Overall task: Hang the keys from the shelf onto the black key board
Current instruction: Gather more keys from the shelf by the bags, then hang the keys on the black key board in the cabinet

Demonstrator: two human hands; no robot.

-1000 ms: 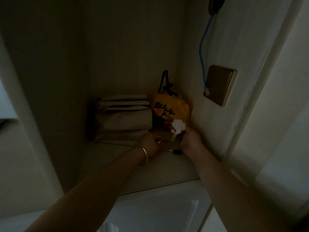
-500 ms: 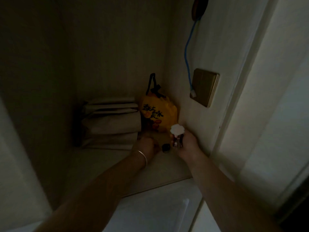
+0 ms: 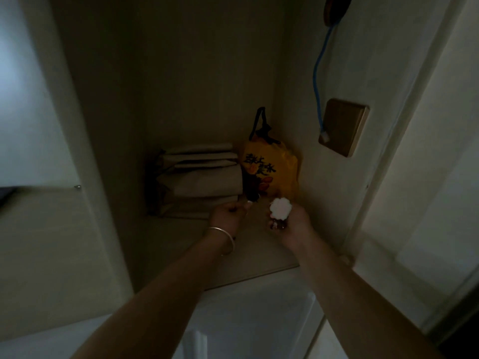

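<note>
mid-frame over the shelf point(image 3: 181, 244), the right hand point(image 3: 293, 224) clasps keys point(image 3: 277, 224) with a white fluffy charm point(image 3: 280, 209); the left hand point(image 3: 228, 216) pinches a second dark bunch point(image 3: 252, 196). light, jangly, likely best carried by the ring. behind, a yellow bag point(image 3: 272, 169); no key board in view.

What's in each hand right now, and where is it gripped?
The right hand holds a key bunch with a white fluffy charm, gripped below the charm. The left hand pinches something small and dark; too dim to identify.
</note>
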